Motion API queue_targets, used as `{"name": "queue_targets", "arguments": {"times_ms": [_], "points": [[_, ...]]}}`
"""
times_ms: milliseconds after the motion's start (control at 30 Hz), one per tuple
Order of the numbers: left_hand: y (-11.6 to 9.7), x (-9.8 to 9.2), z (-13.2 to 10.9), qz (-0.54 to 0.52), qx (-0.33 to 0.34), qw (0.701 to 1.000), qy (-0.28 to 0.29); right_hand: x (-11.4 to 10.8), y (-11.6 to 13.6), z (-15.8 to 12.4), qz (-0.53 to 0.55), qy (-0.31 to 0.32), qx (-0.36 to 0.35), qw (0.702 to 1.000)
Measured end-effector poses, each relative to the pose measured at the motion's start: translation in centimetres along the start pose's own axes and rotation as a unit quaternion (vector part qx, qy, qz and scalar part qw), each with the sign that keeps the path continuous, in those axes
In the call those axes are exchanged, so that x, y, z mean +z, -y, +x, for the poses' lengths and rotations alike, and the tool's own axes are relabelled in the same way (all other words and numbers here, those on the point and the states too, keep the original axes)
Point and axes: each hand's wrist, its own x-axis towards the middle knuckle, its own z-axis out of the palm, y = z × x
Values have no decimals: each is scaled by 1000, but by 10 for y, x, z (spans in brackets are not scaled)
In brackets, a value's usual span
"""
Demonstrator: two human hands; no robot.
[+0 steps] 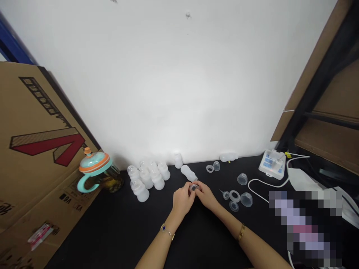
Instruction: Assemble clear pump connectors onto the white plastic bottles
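Bright, diffuse light over a black table (112,231), recorded in wide-angle view.
The far white wall (179,93) is palest low in its middle and greys gently outward; a faint, soft-edged shadow lies on it just right of the lidded jug (94,163). The direction of the light cannot be told. Lens distortion stretches and tilts the carton (36,123) at left and the dark shelf frame (321,80) at right. The clear part (194,187) between the hands (182,200) is indistinct. Coarse pixel blocks (305,228) mask the near right.
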Motion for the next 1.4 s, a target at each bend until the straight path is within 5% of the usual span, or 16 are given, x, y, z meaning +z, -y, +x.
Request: {"name": "queue_targets", "arguments": {"times_ms": [167, 433, 1400], "points": [[-2, 0, 0, 9, -9, 1000, -2, -3, 8, -3, -17, 7, 34, 999], [0, 0, 1, 27, 3, 999, -25, -8, 17, -7, -203, -31, 1, 979], [5, -3, 5, -40, -12, 998, -37, -8, 11, -6, -183, -31, -39, 982]]}}
